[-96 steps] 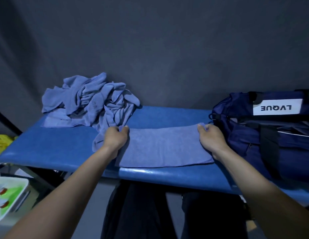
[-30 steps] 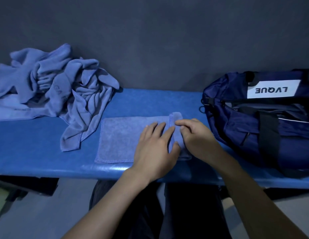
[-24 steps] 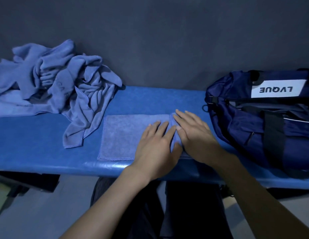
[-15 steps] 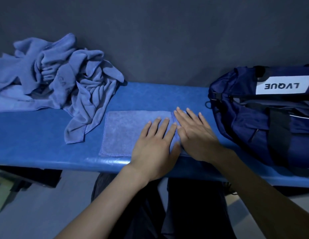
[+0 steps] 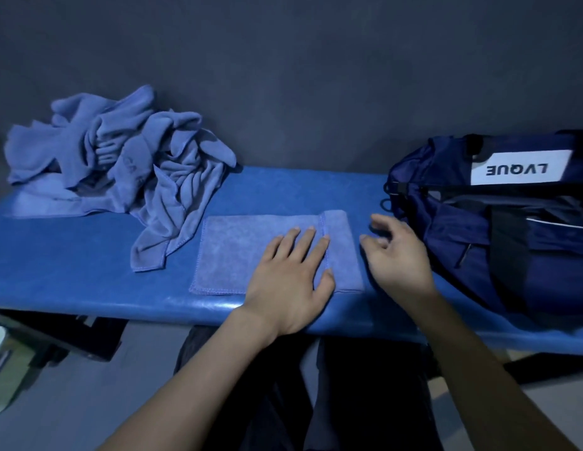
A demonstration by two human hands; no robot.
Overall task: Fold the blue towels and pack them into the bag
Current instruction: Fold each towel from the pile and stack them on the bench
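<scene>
left hand (image 5: 291,278) lies flat, fingers straight, pinning the folded towel (image 5: 251,252) at the table's (image 5: 72,288) front edge so the fold keeps; right hand (image 5: 397,258) hovers beside, loosely curled, empty, near the bag (image 5: 498,222).

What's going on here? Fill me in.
A person is folding blue towels at a bench. The left hand presses flat on a partly folded towel; the right hand hovers beside it with loose fingers. A crumpled pile waits at left, and the bag sits at right.
</scene>
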